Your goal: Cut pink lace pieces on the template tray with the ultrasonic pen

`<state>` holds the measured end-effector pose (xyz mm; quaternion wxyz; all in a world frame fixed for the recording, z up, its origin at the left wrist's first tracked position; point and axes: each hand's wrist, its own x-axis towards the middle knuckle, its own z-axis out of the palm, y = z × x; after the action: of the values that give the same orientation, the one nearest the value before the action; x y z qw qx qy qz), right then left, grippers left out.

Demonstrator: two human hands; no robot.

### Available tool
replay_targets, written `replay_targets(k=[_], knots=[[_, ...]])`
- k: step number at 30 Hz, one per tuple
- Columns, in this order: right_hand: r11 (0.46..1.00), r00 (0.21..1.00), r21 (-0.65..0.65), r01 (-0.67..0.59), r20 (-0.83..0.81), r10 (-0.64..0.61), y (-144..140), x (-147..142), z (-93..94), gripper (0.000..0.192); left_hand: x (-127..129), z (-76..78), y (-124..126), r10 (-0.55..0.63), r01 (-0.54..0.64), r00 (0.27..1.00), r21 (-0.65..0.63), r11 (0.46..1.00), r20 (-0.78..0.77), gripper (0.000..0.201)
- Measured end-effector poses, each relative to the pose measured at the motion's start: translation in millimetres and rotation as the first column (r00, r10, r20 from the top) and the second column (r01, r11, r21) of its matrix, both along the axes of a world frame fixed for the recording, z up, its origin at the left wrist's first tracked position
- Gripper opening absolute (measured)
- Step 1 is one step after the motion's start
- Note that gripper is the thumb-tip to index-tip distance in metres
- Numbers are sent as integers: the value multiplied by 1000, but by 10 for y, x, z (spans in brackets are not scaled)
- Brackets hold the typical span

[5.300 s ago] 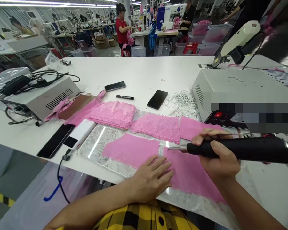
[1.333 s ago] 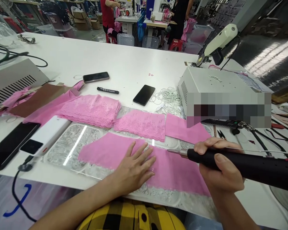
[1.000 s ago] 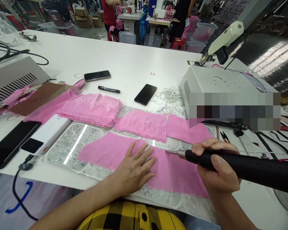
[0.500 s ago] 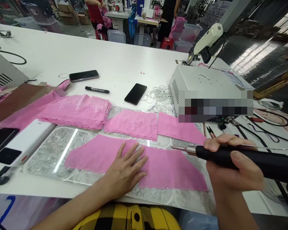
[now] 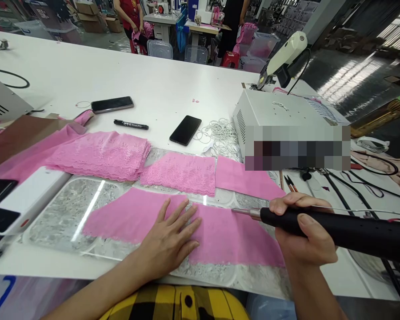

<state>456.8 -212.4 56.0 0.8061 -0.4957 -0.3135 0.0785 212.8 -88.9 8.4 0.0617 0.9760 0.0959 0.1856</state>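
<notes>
Left hand (image 5: 169,240) flat, fingers spread, pressing pink fabric (image 5: 226,235) at table's (image 5: 173,93) near edge (on clear plate (image 5: 63,213)); right hand (image 5: 303,233) clamped on black tool (image 5: 336,229), tip over fabric

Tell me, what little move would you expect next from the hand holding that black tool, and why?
Probably the right hand lowers the black tool so its metal tip meets the pink cloth. The tip points at the cloth's upper edge but seems just above it, while the left hand lies flat, pressing the cloth onto the clear plate.
</notes>
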Motion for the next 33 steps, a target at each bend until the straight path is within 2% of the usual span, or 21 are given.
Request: replay_targets(k=[14,20,23,27,33], knots=[[1000,1000,5,-4,20,4,41,-7,16,10,3,13,20,-18,19,1000,57,998,-18,38],[980,979,22,197,-50,-196,-78,126,125,13,16,10,27,-19,20,1000,47,999,-11,37],[967,966,-2,254,-46,-254,-141,166,134,13,25,0,17,-9,8,1000,10,1000,29,35],[969,968,-21,247,-49,-248,-168,156,90,13,28,-2,14,-3,4,999,-10,1000,41,35],[979,978,-18,201,-48,-202,-178,162,31,13,12,21,44,-37,38,999,54,998,-31,39]])
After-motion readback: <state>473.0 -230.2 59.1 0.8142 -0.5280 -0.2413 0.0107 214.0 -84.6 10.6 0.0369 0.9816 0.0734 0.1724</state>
